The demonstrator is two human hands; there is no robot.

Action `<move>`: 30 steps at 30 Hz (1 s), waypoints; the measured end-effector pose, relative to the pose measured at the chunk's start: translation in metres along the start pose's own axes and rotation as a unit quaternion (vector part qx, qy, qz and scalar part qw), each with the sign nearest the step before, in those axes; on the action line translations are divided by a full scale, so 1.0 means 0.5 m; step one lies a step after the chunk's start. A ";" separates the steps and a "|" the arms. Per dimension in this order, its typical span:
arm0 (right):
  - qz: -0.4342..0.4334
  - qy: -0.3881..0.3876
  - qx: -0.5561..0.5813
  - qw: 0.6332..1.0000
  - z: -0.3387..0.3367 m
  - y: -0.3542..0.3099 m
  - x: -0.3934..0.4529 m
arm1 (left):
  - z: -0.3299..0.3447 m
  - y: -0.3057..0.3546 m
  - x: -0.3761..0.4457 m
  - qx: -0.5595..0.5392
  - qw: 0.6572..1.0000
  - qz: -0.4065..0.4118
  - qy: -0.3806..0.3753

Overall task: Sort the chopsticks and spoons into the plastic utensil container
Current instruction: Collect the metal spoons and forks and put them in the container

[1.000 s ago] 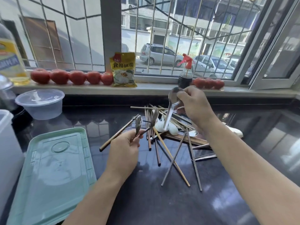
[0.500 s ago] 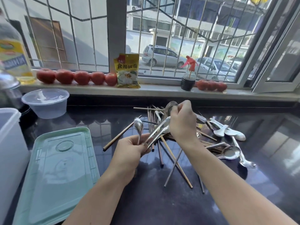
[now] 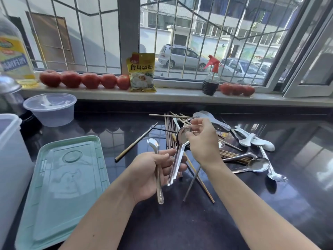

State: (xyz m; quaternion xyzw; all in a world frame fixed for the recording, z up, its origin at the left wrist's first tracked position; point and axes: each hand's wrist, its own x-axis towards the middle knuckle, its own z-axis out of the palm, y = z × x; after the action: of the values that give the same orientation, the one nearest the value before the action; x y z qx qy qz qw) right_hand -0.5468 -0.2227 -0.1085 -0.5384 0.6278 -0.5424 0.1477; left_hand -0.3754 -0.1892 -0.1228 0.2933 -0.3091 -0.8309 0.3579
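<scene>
Early going, I'd judge: left hand (image 3: pixel 153 170) cradles a slim spoon (image 3: pixel 156 166), right hand (image 3: pixel 201 141) pinches a broad spoon (image 3: pixel 177 154); chopsticks (image 3: pixel 171 134) heaped centre frame, white container (image 3: pixel 10 150) far left.

On the far windowsill sit a row of tomatoes (image 3: pixel 84 79), a yellow packet (image 3: pixel 142 73) just right of them, a spray bottle (image 3: pixel 211 78) of dark liquid, and more tomatoes (image 3: pixel 237 88) beside it. An oil bottle (image 3: pixel 13 55) stands far left. A clear lidded tub (image 3: pixel 50 108) rests on the black counter (image 3: pixel 198 222).
</scene>
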 end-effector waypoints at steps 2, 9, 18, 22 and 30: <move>-0.009 -0.020 0.013 1.000 0.001 -0.008 -0.007 | 0.001 -0.002 -0.001 0.013 1.000 -0.010 -0.001; -0.078 0.044 -0.020 0.996 0.005 -0.024 -0.034 | 0.008 -0.003 -0.009 0.012 1.000 -0.002 -0.009; -0.049 0.061 0.069 0.995 -0.015 -0.018 -0.070 | 0.012 -0.015 -0.004 0.017 0.997 -0.038 -0.061; -0.059 0.054 0.103 0.991 -0.037 -0.019 -0.083 | 0.017 -0.022 -0.009 -0.010 0.990 -0.073 -0.121; 0.065 0.121 -0.443 0.886 -0.291 0.150 -0.010 | 0.000 -0.020 0.015 0.060 0.998 0.018 0.022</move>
State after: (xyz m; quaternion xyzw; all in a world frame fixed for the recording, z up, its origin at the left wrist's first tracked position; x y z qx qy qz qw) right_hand -0.6958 -0.1554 -0.1200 -0.4361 0.8492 -0.2580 -0.1488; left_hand -0.3837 -0.1895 -0.1320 0.3271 -0.3555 -0.7976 0.3611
